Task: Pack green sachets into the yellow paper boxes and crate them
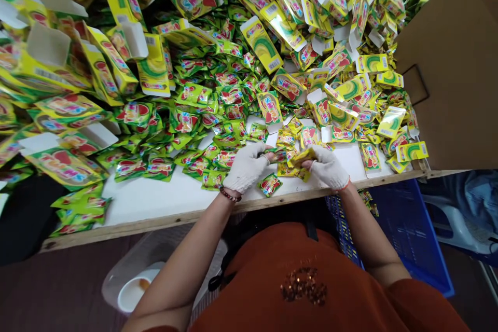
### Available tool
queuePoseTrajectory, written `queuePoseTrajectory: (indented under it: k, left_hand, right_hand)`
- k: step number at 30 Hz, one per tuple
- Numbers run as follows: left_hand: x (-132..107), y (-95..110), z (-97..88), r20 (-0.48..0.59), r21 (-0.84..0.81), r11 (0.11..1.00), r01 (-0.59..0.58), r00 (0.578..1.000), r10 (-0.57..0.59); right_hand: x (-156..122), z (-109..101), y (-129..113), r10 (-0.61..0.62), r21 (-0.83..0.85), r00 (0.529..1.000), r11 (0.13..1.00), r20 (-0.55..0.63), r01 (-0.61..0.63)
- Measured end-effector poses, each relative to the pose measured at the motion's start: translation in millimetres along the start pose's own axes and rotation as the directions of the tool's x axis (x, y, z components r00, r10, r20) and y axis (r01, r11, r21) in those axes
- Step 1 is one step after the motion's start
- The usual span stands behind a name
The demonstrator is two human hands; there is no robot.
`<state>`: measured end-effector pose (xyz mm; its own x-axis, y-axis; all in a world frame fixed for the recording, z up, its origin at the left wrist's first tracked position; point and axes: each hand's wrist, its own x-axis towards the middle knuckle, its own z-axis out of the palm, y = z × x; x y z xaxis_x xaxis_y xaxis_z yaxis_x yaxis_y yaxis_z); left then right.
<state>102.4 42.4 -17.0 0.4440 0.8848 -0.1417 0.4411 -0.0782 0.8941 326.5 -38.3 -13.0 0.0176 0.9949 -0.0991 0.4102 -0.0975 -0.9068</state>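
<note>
My left hand (248, 167), in a white knitted glove with bare fingertips, pinches a small green candy packet (278, 154). Close beside it, my right hand (329, 167) in a matching glove grips a yellow packet (302, 157). The two packets nearly meet above the front of the white table (155, 194). Below my left fingers lies a loose green packet (270, 184). More yellow packets (286, 137) are heaped just behind my hands. A small yellow carton (270, 108) stands farther back on the pile.
Green packets (190, 94) and open yellow cartons (62, 163) are piled across the table. At right stands a large brown cardboard box (451, 72). A wooden edge (187, 216) borders the table front. Below are a blue crate (412, 238) and a white cup (136, 290).
</note>
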Motion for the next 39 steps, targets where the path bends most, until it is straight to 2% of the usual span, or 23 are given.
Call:
queuePoseTrajectory:
  k: [3, 8, 12, 16, 19, 22, 24, 26, 28, 30, 33, 36, 39]
  left_hand:
    - [-5, 10, 0.9, 0.162, -0.151, 0.987, 0.047, 0.987, -0.022]
    - [-9, 10, 3.1, 0.300, -0.392, 0.892, 0.228, 0.947, -0.110]
    - [-11, 7, 6.3, 0.334, -0.448, 0.850, 0.277, 0.934, -0.128]
    - [-14, 9, 12.8, 0.288, -0.450, 0.855, 0.257, 0.948, -0.134]
    - [-13, 15, 17.6, 0.208, -0.374, 0.911, 0.171, 0.973, -0.097]
    - [-2, 24, 17.5, 0.093, -0.177, 0.984, 0.013, 0.996, 0.004]
    - [15, 29, 12.7, -0.028, 0.075, 0.987, -0.145, 0.989, 0.148]
    - [38, 29, 5.0, -0.086, 0.388, 0.885, -0.257, 0.946, 0.312]
    - [64, 26, -3.4, -0.016, 0.627, 0.717, -0.304, 0.916, 0.402]
    - [89, 21, -11.0, 0.101, 0.750, 0.564, -0.345, 0.903, 0.418]
    - [113, 17, -20.7, 0.260, 0.820, 0.387, -0.422, 0.877, 0.405]
    - [112, 24, -29.4, 0.315, 0.845, 0.273, -0.460, 0.840, 0.442]
    - [85, 34, -31.5, 0.278, 0.856, 0.263, -0.444, 0.826, 0.490]
  right_hand:
    - [2, 10, -14, -0.023, -0.006, 0.984, 1.000, 0.176, 0.025]
    - [9, 14, -16, -0.002, 0.002, 0.973, 1.000, 0.231, 0.001]
    - [10, 11, -10, 0.076, -0.106, 0.959, 0.993, 0.272, -0.049]
    - [11, 8, -10, 0.042, -0.071, 0.935, 0.997, 0.352, -0.018]
    - [11, 8, -11, -0.058, -0.102, 0.970, 0.991, 0.238, 0.084]
    - [9, 9, -10, -0.073, -0.146, 0.992, 0.985, 0.101, 0.087]
    - [7, 10, -9, -0.033, -0.154, 0.998, 0.987, 0.055, 0.041]
    - [5, 10, -7, -0.004, -0.167, 1.000, 0.986, 0.025, 0.008]
    - [2, 11, -6, 0.009, -0.157, 1.000, 0.988, 0.001, -0.009]
    - [0, 12, -5, 0.008, -0.123, 1.000, 0.992, 0.001, -0.008]
    - [-2, 14, -5, -0.003, -0.066, 1.000, 0.998, 0.025, 0.005]
    - [-5, 15, -3, -0.006, -0.037, 1.000, 0.999, -0.006, 0.006]
    - [-8, 14, 1, 0.034, -0.031, 0.999, 0.999, -0.042, -0.035]
